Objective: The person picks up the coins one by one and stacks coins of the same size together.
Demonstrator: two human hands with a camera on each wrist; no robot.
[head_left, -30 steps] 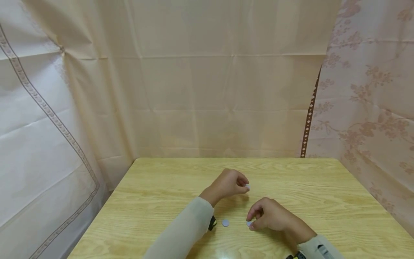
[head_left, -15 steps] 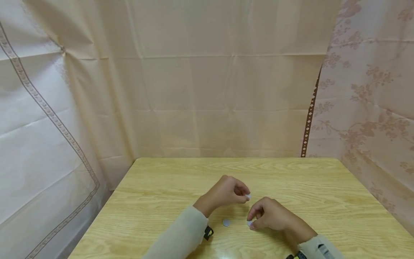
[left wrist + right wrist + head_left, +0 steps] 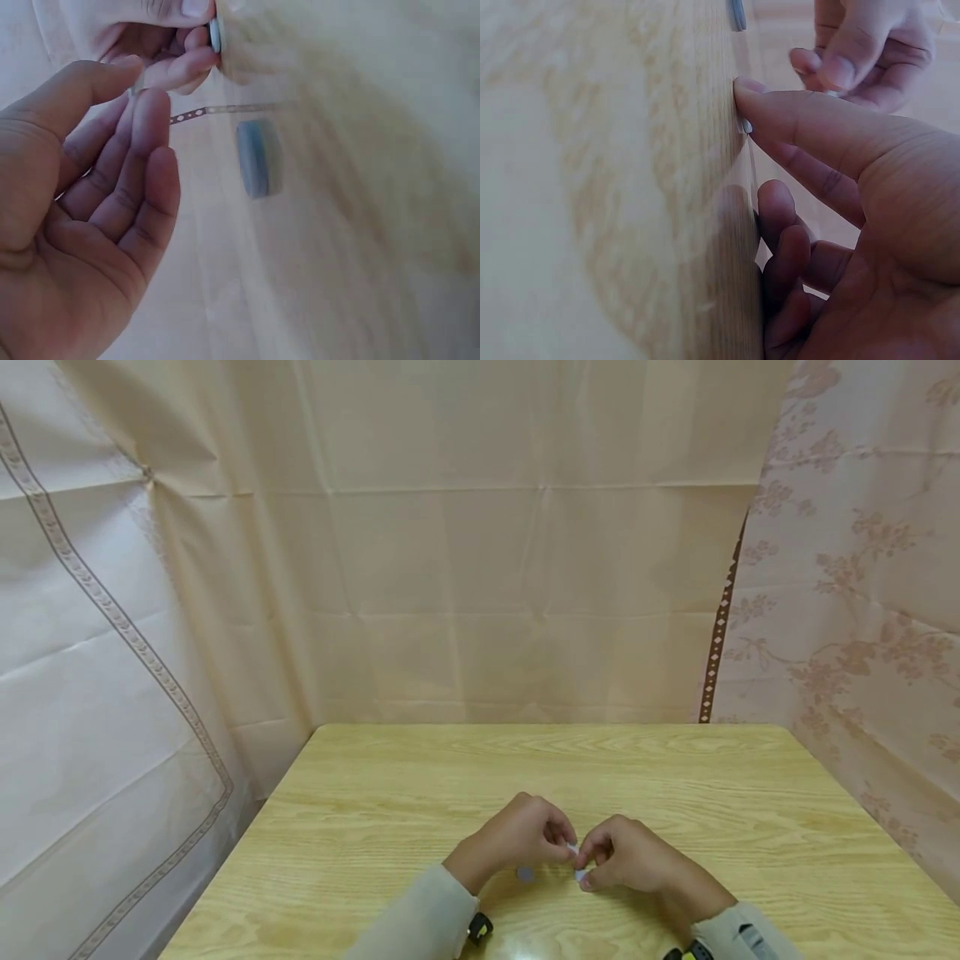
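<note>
Between thumb and fingertips, my left hand pinches a small pale disc, mostly covered by the fingers and held just off the table. Right beside it, my right hand pinches a second pale disc at the tabletop. In the right wrist view only a sliver of that disc shows under the thumb. The two hands nearly meet. A third round, blue-grey disc lies flat on the table below the left hand; the left wrist view shows this loose disc blurred.
The wood-grain table extends around both hands. Behind it hangs a beige cloth, with a patterned pink cloth on the right and a white cloth on the left. Dark straps sit at the wrists.
My left hand has come down and nearer to me with its disc, close up to the right hand's fingers. The right hand stays in place on its disc.
</note>
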